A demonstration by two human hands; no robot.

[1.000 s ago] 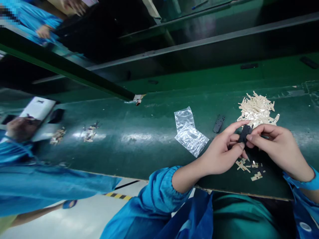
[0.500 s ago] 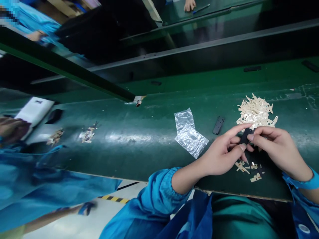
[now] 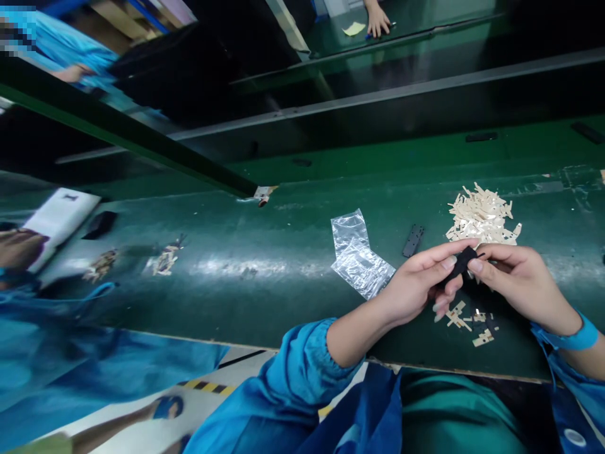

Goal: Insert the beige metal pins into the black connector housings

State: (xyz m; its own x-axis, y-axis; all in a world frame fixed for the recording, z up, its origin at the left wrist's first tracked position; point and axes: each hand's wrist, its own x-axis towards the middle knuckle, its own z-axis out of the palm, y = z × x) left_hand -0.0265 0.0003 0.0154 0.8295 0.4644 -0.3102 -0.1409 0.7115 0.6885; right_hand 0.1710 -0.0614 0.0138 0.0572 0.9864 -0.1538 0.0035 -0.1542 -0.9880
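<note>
My left hand (image 3: 416,277) grips a small black part (image 3: 459,265) between thumb and fingers, over the green workbench. At its right end, my right hand (image 3: 520,274) pinches with thumb and forefinger; a thin dark tip shows there, too small to make out. Just beyond both hands lies a heap of cream-coloured flat pieces (image 3: 482,214). Below them are a few loose cream pieces (image 3: 457,315) and a small cluster of dark and cream pieces (image 3: 484,328). A flat black plate with holes (image 3: 413,241) rests left of the heap.
Clear plastic bags (image 3: 362,258) lie left of my left forearm. A green post (image 3: 189,157) crosses the upper left. Small piles (image 3: 165,257) and a white box (image 3: 61,214) are at the left, near a person in blue. Another person's hand (image 3: 378,22) is across the bench.
The black part in my left hand has tilted flatter, and my left fingers have curled under it. Across the bench, the other person's hand has moved right, over a pen.
</note>
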